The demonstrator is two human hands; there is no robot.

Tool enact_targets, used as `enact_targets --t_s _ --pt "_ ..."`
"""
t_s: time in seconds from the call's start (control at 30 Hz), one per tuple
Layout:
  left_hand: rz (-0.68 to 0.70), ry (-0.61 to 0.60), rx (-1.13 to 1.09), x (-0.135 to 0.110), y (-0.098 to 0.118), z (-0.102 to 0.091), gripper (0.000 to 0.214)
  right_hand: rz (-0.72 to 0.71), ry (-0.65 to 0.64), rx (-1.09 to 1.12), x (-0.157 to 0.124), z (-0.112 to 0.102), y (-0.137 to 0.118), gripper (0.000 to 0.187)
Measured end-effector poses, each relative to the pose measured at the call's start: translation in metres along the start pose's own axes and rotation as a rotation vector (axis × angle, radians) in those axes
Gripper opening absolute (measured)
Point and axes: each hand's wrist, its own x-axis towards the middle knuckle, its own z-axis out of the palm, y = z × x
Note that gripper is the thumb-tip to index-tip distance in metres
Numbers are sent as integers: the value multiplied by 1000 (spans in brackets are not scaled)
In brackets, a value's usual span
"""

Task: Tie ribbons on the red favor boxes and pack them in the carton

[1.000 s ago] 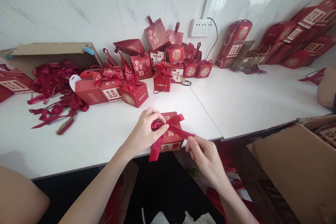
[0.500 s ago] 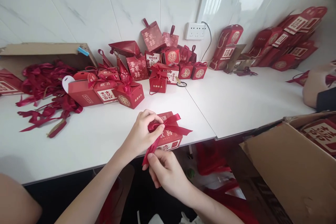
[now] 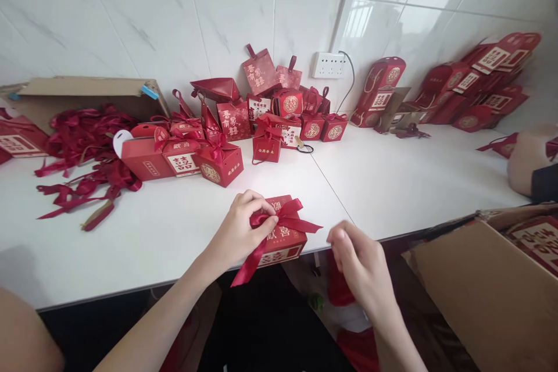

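A small red gift box [image 3: 291,236] with gold and white lettering lies at the table's front edge. Across its top runs a dark red satin ribbon [image 3: 247,268], one tail hanging over the edge and another stretching to the right. My left hand [image 3: 239,229] pinches this ribbon between thumb and fingers at the middle of the box top; its fingers hide part of the knot or loop. To the right of the box, apart from it, my right hand [image 3: 364,261] is raised with curled, closed fingers and nothing visible in them.
Finished-looking red boxes with bows [image 3: 220,163] line the white table [image 3: 183,238] along the tiled wall. Loose ribbons [image 3: 89,133] lie in a heap at left. An open cardboard carton [image 3: 479,285] stands at right front. Another person's arm [image 3: 525,160] reaches in at far right.
My right hand has let go of the ribbon's near tail and moved right and slightly up, away from the box. My left hand keeps its pinch. The view has shifted a little.
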Motion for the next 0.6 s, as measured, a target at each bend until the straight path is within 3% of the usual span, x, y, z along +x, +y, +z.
enact_targets --t_s 0.07,0.17,0.3,0.47,0.6 --pt "14 0 1 1 0 0 11 12 -38 -38 15 -6 6 40" --pt "25 7 5 1 0 1 10 -4 -173 33 28 4 10 40" --pt "19 0 19 1 1 1 10 17 -197 109 25 17 10 35" --pt "24 -21 27 3 0 0 11 44 -299 89 23 3 11 35" --pt "33 -31 -29 2 -4 -3 15 61 -172 -8 45 -11 13 43"
